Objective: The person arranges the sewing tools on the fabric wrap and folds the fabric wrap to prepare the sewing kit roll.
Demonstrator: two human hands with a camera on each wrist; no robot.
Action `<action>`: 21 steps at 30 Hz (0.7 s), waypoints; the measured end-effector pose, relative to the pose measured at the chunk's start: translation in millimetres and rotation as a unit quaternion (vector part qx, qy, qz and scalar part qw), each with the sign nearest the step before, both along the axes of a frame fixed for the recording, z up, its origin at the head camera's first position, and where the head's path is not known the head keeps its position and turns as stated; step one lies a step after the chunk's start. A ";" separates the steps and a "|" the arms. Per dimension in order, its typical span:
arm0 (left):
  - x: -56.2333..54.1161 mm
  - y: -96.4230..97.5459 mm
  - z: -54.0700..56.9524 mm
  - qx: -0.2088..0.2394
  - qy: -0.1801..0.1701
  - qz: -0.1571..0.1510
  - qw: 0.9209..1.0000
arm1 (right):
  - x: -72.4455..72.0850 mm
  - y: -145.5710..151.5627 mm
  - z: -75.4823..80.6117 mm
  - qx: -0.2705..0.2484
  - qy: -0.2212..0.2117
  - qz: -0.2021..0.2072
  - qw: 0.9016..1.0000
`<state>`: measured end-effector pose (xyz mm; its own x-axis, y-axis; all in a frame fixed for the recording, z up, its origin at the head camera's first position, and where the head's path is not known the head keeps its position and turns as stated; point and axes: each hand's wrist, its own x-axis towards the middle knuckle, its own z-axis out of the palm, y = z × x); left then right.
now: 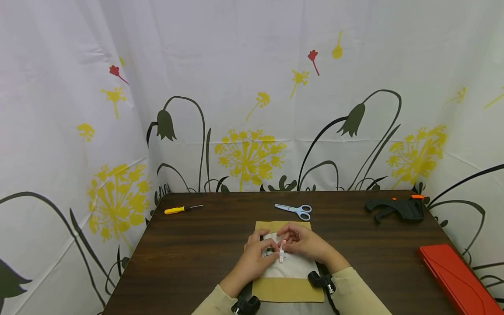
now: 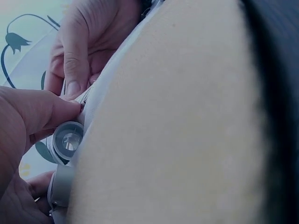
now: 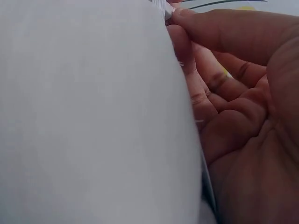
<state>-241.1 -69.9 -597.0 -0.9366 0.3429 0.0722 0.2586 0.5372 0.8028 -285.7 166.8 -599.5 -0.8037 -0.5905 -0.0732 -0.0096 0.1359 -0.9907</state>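
Note:
A white cloth piece [image 1: 293, 269] with mustard bands [image 1: 287, 289] at both ends lies before me. Over its middle, my left hand [image 1: 252, 258] pinches a small whitish strip [image 1: 281, 257] with pinkish spots between thumb and forefinger. My right hand [image 1: 311, 246] pinches the same strip from the other side, fingers curled; in the right wrist view its thumb and forefinger meet on a ribbed white edge [image 3: 160, 6]. Below the left fingertips, the left wrist view has a round, clear-centred piece [image 2: 69, 141] on a grey band. Pale cloth [image 3: 93, 112] blocks much of both wrist views.
Light blue scissors [image 1: 293, 211] lie just beyond the cloth. A yellow-handled screwdriver [image 1: 183, 209] is at the back left of the dark wooden table [image 1: 189, 253]. To the right are a black clamp [image 1: 401, 210] with orange parts and a red case [image 1: 458, 278].

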 end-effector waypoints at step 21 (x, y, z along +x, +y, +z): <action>1.1 1.3 2.3 0.006 0.006 0.002 1.000 | -0.6 -0.8 -3.0 0.003 0.032 -0.012 0.999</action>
<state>-240.1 -68.5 -594.7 -0.9369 0.3386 0.0866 0.2657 0.5291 0.8059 -286.3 166.0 -602.5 -0.8210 -0.5704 -0.0246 -0.0690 0.1419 -0.9875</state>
